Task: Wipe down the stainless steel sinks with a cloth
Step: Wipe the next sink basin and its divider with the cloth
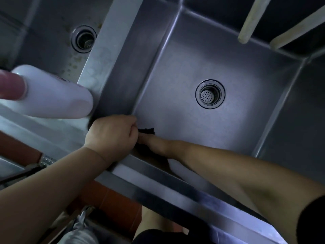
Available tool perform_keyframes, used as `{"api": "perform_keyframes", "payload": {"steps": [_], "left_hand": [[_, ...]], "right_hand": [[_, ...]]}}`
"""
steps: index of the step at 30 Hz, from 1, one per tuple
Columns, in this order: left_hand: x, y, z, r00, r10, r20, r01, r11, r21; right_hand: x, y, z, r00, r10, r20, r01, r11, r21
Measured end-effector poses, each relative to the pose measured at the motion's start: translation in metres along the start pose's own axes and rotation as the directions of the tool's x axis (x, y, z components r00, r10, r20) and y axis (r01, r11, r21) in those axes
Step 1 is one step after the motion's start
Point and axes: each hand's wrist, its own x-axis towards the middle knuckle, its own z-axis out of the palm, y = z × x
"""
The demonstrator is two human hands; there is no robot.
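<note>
I look down into a stainless steel sink (202, 64) with a round drain (210, 94) in its floor. A dark cloth (147, 130) lies at the near left corner of the basin. My left hand (112, 136) is curled into a fist at the sink's near rim, its fingers closed against the cloth. My right hand (154, 143) reaches down inside the basin, mostly hidden behind the left hand, and holds the cloth against the near wall. A second sink (52, 41) with its own drain (84, 39) lies to the left, speckled with stains.
A white bottle with a pink cap (47, 92) stands on the divider at left, close to the camera. Two pale pipes (253, 20) hang over the basin's far right corner. The steel front ledge (158, 187) runs across below my arms, with red floor tiles (112, 198) beneath.
</note>
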Motion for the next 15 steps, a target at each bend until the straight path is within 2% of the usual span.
{"api": "perform_keyframes", "payload": {"steps": [2,5,9,12,15], "left_hand": [[-0.001,0.000,0.000,1.000,-0.004,-0.007,0.004,1.000,-0.016],[-0.002,0.001,-0.001,1.000,-0.006,-0.017,0.005,1.000,-0.010],[-0.003,0.003,-0.003,1.000,-0.004,-0.006,0.004,1.000,0.010],[-0.004,0.004,-0.004,1.000,-0.023,0.016,0.023,1.000,-0.010],[-0.004,0.003,-0.004,0.998,-0.034,0.043,0.035,0.999,-0.011]], "right_hand": [[-0.005,-0.003,0.001,1.000,-0.014,-0.001,0.014,1.000,0.021],[-0.031,0.009,-0.006,0.996,-0.019,0.087,0.022,0.999,-0.034],[-0.083,0.044,-0.025,0.991,0.127,0.039,-0.124,0.990,-0.061],[-0.135,0.079,-0.042,0.957,0.277,-0.089,-0.278,0.961,-0.003],[-0.183,0.107,-0.057,0.869,0.415,-0.268,-0.446,0.893,-0.062]]}}
